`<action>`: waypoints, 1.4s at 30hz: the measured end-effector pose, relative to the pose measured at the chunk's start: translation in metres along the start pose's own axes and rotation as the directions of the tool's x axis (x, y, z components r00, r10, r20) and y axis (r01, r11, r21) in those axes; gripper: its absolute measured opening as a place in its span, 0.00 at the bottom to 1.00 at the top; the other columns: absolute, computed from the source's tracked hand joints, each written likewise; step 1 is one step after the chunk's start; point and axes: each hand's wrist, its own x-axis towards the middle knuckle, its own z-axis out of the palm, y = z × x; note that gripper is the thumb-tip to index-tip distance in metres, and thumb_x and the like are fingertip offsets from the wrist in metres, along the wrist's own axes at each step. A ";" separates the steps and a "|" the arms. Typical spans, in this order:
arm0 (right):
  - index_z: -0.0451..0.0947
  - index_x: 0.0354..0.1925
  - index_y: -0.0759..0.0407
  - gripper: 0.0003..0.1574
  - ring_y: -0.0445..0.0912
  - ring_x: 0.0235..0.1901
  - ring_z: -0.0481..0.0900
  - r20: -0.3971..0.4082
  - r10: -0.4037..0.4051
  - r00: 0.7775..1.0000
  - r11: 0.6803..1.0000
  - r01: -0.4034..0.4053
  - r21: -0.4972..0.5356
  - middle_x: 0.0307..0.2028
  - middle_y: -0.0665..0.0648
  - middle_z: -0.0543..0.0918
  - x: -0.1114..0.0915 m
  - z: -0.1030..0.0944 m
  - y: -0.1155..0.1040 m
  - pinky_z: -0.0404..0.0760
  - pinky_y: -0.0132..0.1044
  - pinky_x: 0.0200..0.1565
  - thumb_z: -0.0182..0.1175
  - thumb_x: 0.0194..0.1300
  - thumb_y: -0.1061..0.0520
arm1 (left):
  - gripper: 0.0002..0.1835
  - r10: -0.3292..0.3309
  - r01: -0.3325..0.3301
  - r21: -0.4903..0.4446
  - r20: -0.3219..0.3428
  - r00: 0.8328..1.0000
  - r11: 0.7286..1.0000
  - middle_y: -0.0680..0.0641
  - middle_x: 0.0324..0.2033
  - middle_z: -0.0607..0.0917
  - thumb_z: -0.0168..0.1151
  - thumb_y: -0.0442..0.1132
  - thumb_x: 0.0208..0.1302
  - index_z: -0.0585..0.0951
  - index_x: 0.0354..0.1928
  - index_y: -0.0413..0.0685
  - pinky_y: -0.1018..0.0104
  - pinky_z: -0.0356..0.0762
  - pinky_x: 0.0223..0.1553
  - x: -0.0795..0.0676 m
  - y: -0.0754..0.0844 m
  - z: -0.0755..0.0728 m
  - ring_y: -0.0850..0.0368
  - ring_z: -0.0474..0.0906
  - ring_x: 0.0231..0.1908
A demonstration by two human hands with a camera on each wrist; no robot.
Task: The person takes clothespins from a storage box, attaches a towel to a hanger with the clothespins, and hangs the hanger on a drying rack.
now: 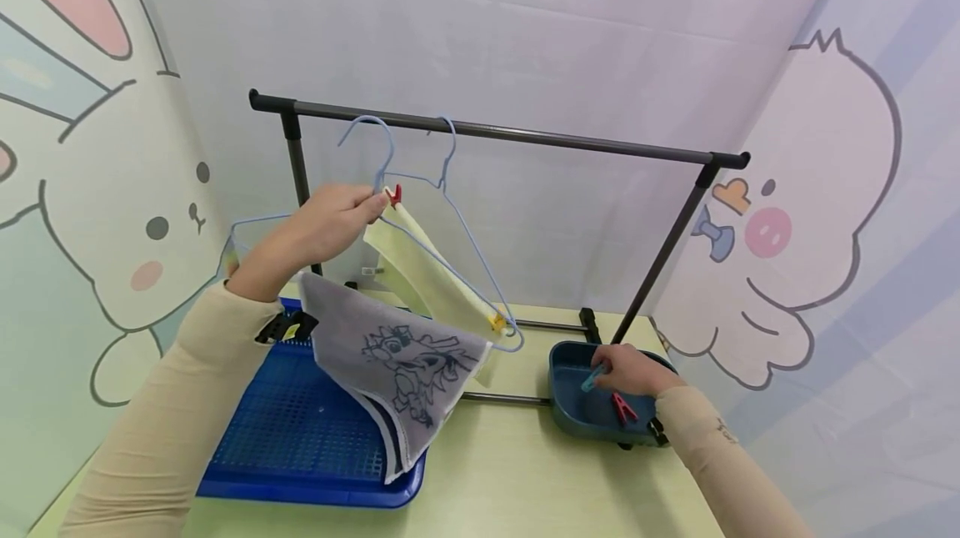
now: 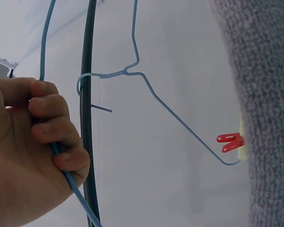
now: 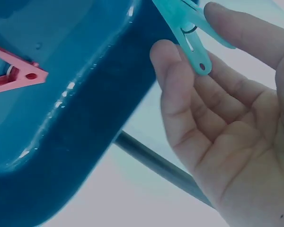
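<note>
My left hand point(image 1: 322, 225) grips a blue wire hanger point(image 1: 389, 146) just below its hook; the fingers curl round the wire in the left wrist view. A grey cloth point(image 1: 427, 371) with a dark cartoon print hangs over this hanger, above the blue basket. Behind it, a second blue hanger point(image 1: 467, 229) hooks on the rail and carries a pale yellow cloth point(image 1: 420, 263), with a red clothespin point(image 1: 395, 194) and a yellow clothespin point(image 1: 498, 322) on it. My right hand point(image 1: 633, 371) pinches a turquoise clothespin point(image 3: 191, 40) between thumb and fingers, over the dark teal basin point(image 1: 570, 417).
A red clothespin point(image 1: 623, 409) lies in the basin. The dark rack's top rail point(image 1: 570, 138) crosses behind my hands, and its right post point(image 1: 663, 258) stands just behind the basin. At lower left, the blue basket point(image 1: 300, 417) sits on the pale table point(image 1: 517, 480).
</note>
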 end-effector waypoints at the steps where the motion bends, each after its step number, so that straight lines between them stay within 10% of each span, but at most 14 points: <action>1: 0.73 0.39 0.61 0.16 0.41 0.25 0.72 -0.018 0.014 1.000 1.000 -0.014 0.005 0.27 0.50 0.75 0.000 -0.001 0.000 0.72 0.38 0.30 0.63 0.52 0.57 | 0.22 -0.001 0.001 -0.003 0.003 1.000 1.000 0.45 0.20 0.64 0.35 0.52 0.68 0.67 0.24 0.43 0.60 0.58 0.25 0.000 0.001 0.000 0.51 0.60 0.22; 21: 0.76 0.44 0.57 0.18 0.38 0.26 0.72 -0.327 -0.138 0.935 0.990 0.124 -0.063 0.27 0.46 0.75 -0.005 -0.033 -0.029 0.72 0.36 0.29 0.59 0.57 0.51 | 0.21 0.066 -0.066 0.010 -0.051 0.996 0.998 0.46 0.16 0.65 0.36 0.49 0.68 0.68 0.23 0.44 0.63 0.57 0.23 0.013 0.022 0.014 0.52 0.59 0.18; 42: 0.71 0.50 0.60 0.25 0.40 0.29 0.74 -0.474 -0.168 0.864 0.986 0.157 -0.065 0.33 0.51 0.76 -0.022 -0.070 -0.053 0.74 0.36 0.31 0.59 0.57 0.49 | 0.20 0.044 -0.043 0.008 -0.093 0.995 0.999 0.47 0.17 0.66 0.36 0.51 0.68 0.70 0.26 0.47 0.64 0.56 0.21 0.028 0.038 0.026 0.52 0.59 0.17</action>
